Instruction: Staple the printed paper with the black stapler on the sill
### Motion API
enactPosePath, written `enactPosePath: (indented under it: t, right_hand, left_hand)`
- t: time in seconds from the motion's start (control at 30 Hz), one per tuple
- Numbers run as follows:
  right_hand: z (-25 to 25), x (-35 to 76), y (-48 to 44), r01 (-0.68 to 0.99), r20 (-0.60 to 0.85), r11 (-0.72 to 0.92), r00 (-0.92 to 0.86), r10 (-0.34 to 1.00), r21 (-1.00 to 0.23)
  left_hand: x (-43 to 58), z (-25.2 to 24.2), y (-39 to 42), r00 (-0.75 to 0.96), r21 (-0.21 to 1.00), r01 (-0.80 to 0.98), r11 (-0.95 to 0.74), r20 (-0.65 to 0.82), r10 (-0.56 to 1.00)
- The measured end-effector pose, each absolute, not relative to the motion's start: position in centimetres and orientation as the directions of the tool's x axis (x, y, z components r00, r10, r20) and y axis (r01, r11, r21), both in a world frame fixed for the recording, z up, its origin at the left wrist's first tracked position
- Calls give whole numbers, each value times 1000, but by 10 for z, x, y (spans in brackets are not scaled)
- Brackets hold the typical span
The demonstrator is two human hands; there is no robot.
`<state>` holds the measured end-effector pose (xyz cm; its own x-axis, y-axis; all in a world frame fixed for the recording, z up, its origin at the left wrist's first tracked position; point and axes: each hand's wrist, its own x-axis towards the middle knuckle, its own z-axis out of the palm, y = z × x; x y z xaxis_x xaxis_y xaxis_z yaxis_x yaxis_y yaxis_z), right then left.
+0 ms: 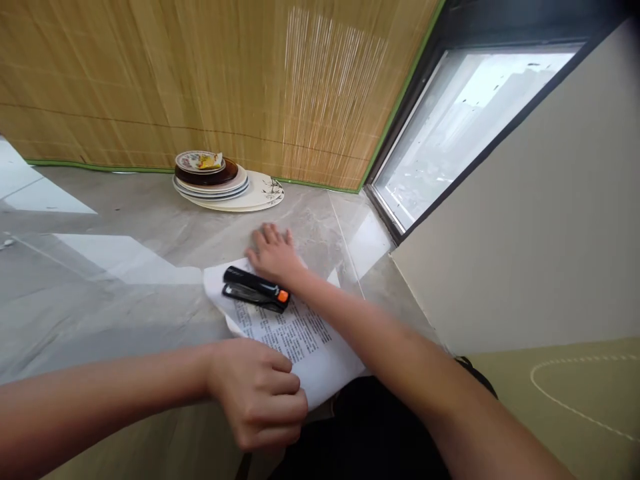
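A printed sheet of paper [315, 370] lies at a slant on the grey counter, its near edge curling. On its far left part rests a black stapler [255, 289] with an orange square at one end. My right hand [274, 252] is beside the stapler, fingers spread over the paper's far edge and onto the counter. My left hand [265, 393] is curled into a fist at the paper's near left edge; whatever its fingers may hold is hidden.
A stack of plates [213, 190] stands at the back of the marble-patterned counter [150, 220], with a yellow-red packet [210, 161] on top. Behind it hangs a bamboo blind [200, 80]. A window [450, 127] and pale wall [525, 233] bound the right side.
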<state>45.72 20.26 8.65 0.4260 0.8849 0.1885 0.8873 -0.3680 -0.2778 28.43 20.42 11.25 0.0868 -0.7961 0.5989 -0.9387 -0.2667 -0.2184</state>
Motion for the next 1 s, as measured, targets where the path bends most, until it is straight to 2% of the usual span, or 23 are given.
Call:
enactPosePath:
  t: [0.07,0.2,0.33,0.5,0.63,0.73,0.8,0.9,0.97,1.0]
  right_hand:
    - [89,440,227,916,277,-303,373,886,-264]
    - [91,429,249,899,230,-344,407,884,-269]
    - [87,433,246,879,226,-369,442,868,-303]
    - [84,444,217,823,216,-451,537,815,-346]
    - [82,468,178,728,146,-583,661,736,-362]
    - [82,492,151,660,129,-644,730,671,-388]
    - [86,505,137,621,152,-648,763,628,-440]
    - [101,517,115,615,285,-558,772,568,-557]
    - [114,515,99,649,340,-443,729,593,-619]
    - [120,510,91,659,336,-383,698,632,-647]
  left_hand:
    - [279,109,201,36,-275,-921,-277,646,-762]
    - [266,94,190,-64,-331,-909,-255,713,-698]
    - [252,80,180,-77,-286,-937,-201,729,-680]
    - [244,70,178,-84,-218,-974,-62,602,-794]
    - [247,70,178,-6,-156,-981,-112,607,-795]
    - [255,83,185,178,-51,-942,-333,764,-620]
    - [264,97,194,351,111,-857,-504,841,-412]
    - [283,116,215,578,409,-648,-643,814,-65]
    - [298,123,235,602,500,-498,-708,787,133]
    - [305,125,247,595,492,-449,-746,787,161]
